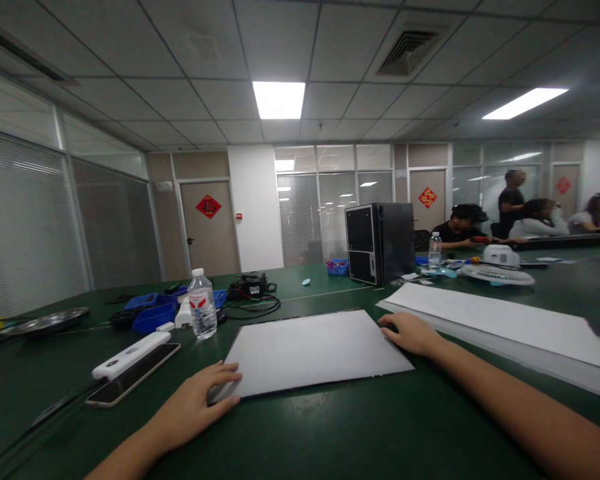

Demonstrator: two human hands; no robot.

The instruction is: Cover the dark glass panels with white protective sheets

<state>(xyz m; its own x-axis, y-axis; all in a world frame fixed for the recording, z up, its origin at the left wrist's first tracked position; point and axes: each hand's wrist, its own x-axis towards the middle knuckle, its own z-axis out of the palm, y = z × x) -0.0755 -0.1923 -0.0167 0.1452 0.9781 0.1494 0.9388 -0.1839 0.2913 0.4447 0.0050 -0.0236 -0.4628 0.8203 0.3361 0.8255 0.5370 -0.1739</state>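
A flat white panel (310, 350) with a thin dark edge lies on the green tabletop in front of me. My left hand (203, 400) rests at its left corner, fingers stretched and spread over the edge. At the right side of the panel, my right hand (410, 333) touches the edge with its fingers apart and slightly bent. Neither hand is lifting the panel. Further right lie white sheets (495, 327), stacked unevenly, beside my right forearm.
On the left are a water bottle (203, 305), a phone (135, 377), a white power strip (133, 353), blue bins (155, 317) and a black adapter with cables (253, 287). A black computer case (380, 243) stands behind. People (460, 230) sit at the far right.
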